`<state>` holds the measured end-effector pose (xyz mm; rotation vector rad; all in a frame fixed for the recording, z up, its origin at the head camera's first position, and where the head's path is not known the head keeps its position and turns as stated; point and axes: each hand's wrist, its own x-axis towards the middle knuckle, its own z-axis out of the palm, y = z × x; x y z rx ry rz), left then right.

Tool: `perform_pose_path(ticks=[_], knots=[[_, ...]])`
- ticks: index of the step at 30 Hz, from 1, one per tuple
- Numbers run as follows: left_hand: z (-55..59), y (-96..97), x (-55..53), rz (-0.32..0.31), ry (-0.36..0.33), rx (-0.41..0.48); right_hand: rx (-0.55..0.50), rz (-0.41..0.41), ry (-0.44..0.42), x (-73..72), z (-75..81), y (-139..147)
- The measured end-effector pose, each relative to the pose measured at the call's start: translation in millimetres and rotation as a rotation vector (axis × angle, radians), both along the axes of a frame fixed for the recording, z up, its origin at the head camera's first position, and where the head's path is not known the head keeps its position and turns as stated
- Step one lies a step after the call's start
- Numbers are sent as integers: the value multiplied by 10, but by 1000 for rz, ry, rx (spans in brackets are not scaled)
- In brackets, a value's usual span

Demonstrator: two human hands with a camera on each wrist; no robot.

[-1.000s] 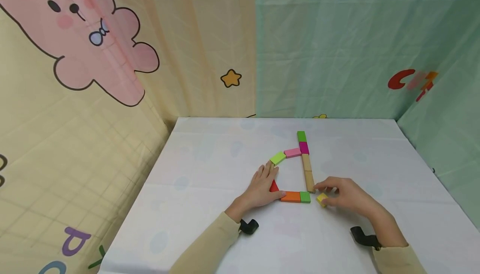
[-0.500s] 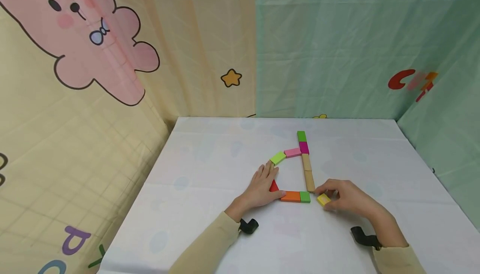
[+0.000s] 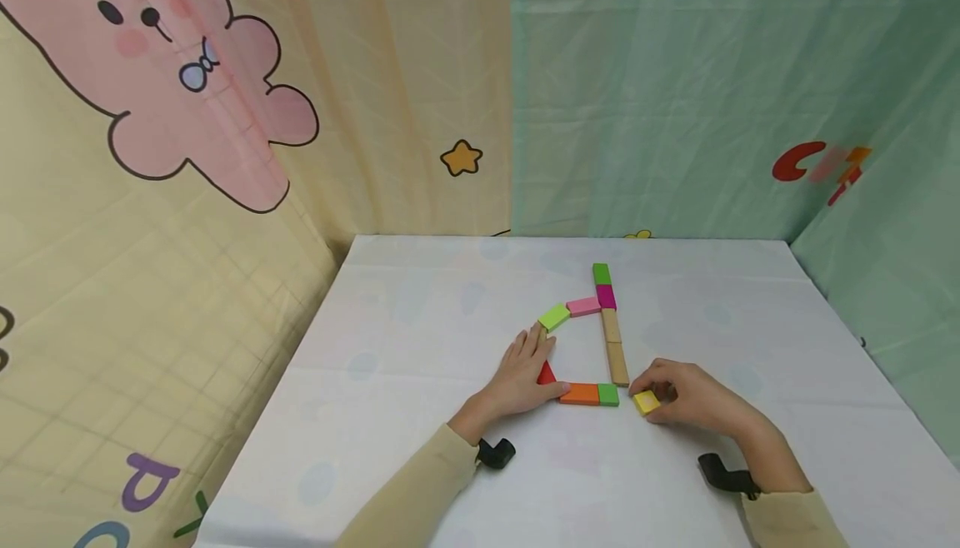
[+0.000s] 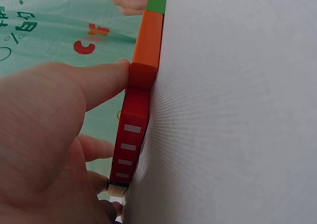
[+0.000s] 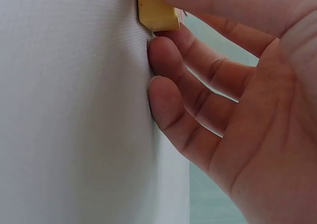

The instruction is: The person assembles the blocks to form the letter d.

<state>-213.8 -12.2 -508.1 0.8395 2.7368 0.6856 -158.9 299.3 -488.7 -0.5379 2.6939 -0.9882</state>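
In the head view my left hand [image 3: 517, 377] lies along the left side of an outline of toy blocks, fingers stretched out. Its thumb touches the orange block [image 3: 581, 394], and beneath the hand a red block [image 3: 546, 374] partly shows. The left wrist view shows pale marks on that red block [image 4: 131, 135]. My right hand [image 3: 697, 394] pinches a small yellow block [image 3: 646, 402] between thumb and fingers, low at the table. That block sits right of the small green block [image 3: 608, 395], with a gap between them. In the right wrist view, the thumb partly covers the yellow block [image 5: 157, 13].
Two wooden blocks [image 3: 615, 348], a magenta block [image 3: 605, 296] and another green block [image 3: 602, 274] form a line going away from me. Pink [image 3: 583, 306] and lime blocks [image 3: 554, 316] curve left from it. White cloth [image 3: 420, 323] covers the table; printed curtains [image 3: 645, 115] stand behind.
The yellow block has turned slightly in my right fingers, and its broad top face shows more. My left hand and the laid blocks have stayed in place.
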Motion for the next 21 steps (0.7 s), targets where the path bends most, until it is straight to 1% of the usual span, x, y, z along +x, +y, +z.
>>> perform_pose_path(ticks=[6,11,17,21], knots=[[7,-2,-6,-3,-3,-9,-13,-10,3,-6,-24,14],[6,-7,-16,-4,-6,-5,-62,-16,-4,0,-15,16],[-7,-8,-16,-7,-5,-10,-94,-1,24,20,-10,-1],[-4,-4,-10,-6,-11,-12,-113,-14,51,29,-19,-25]])
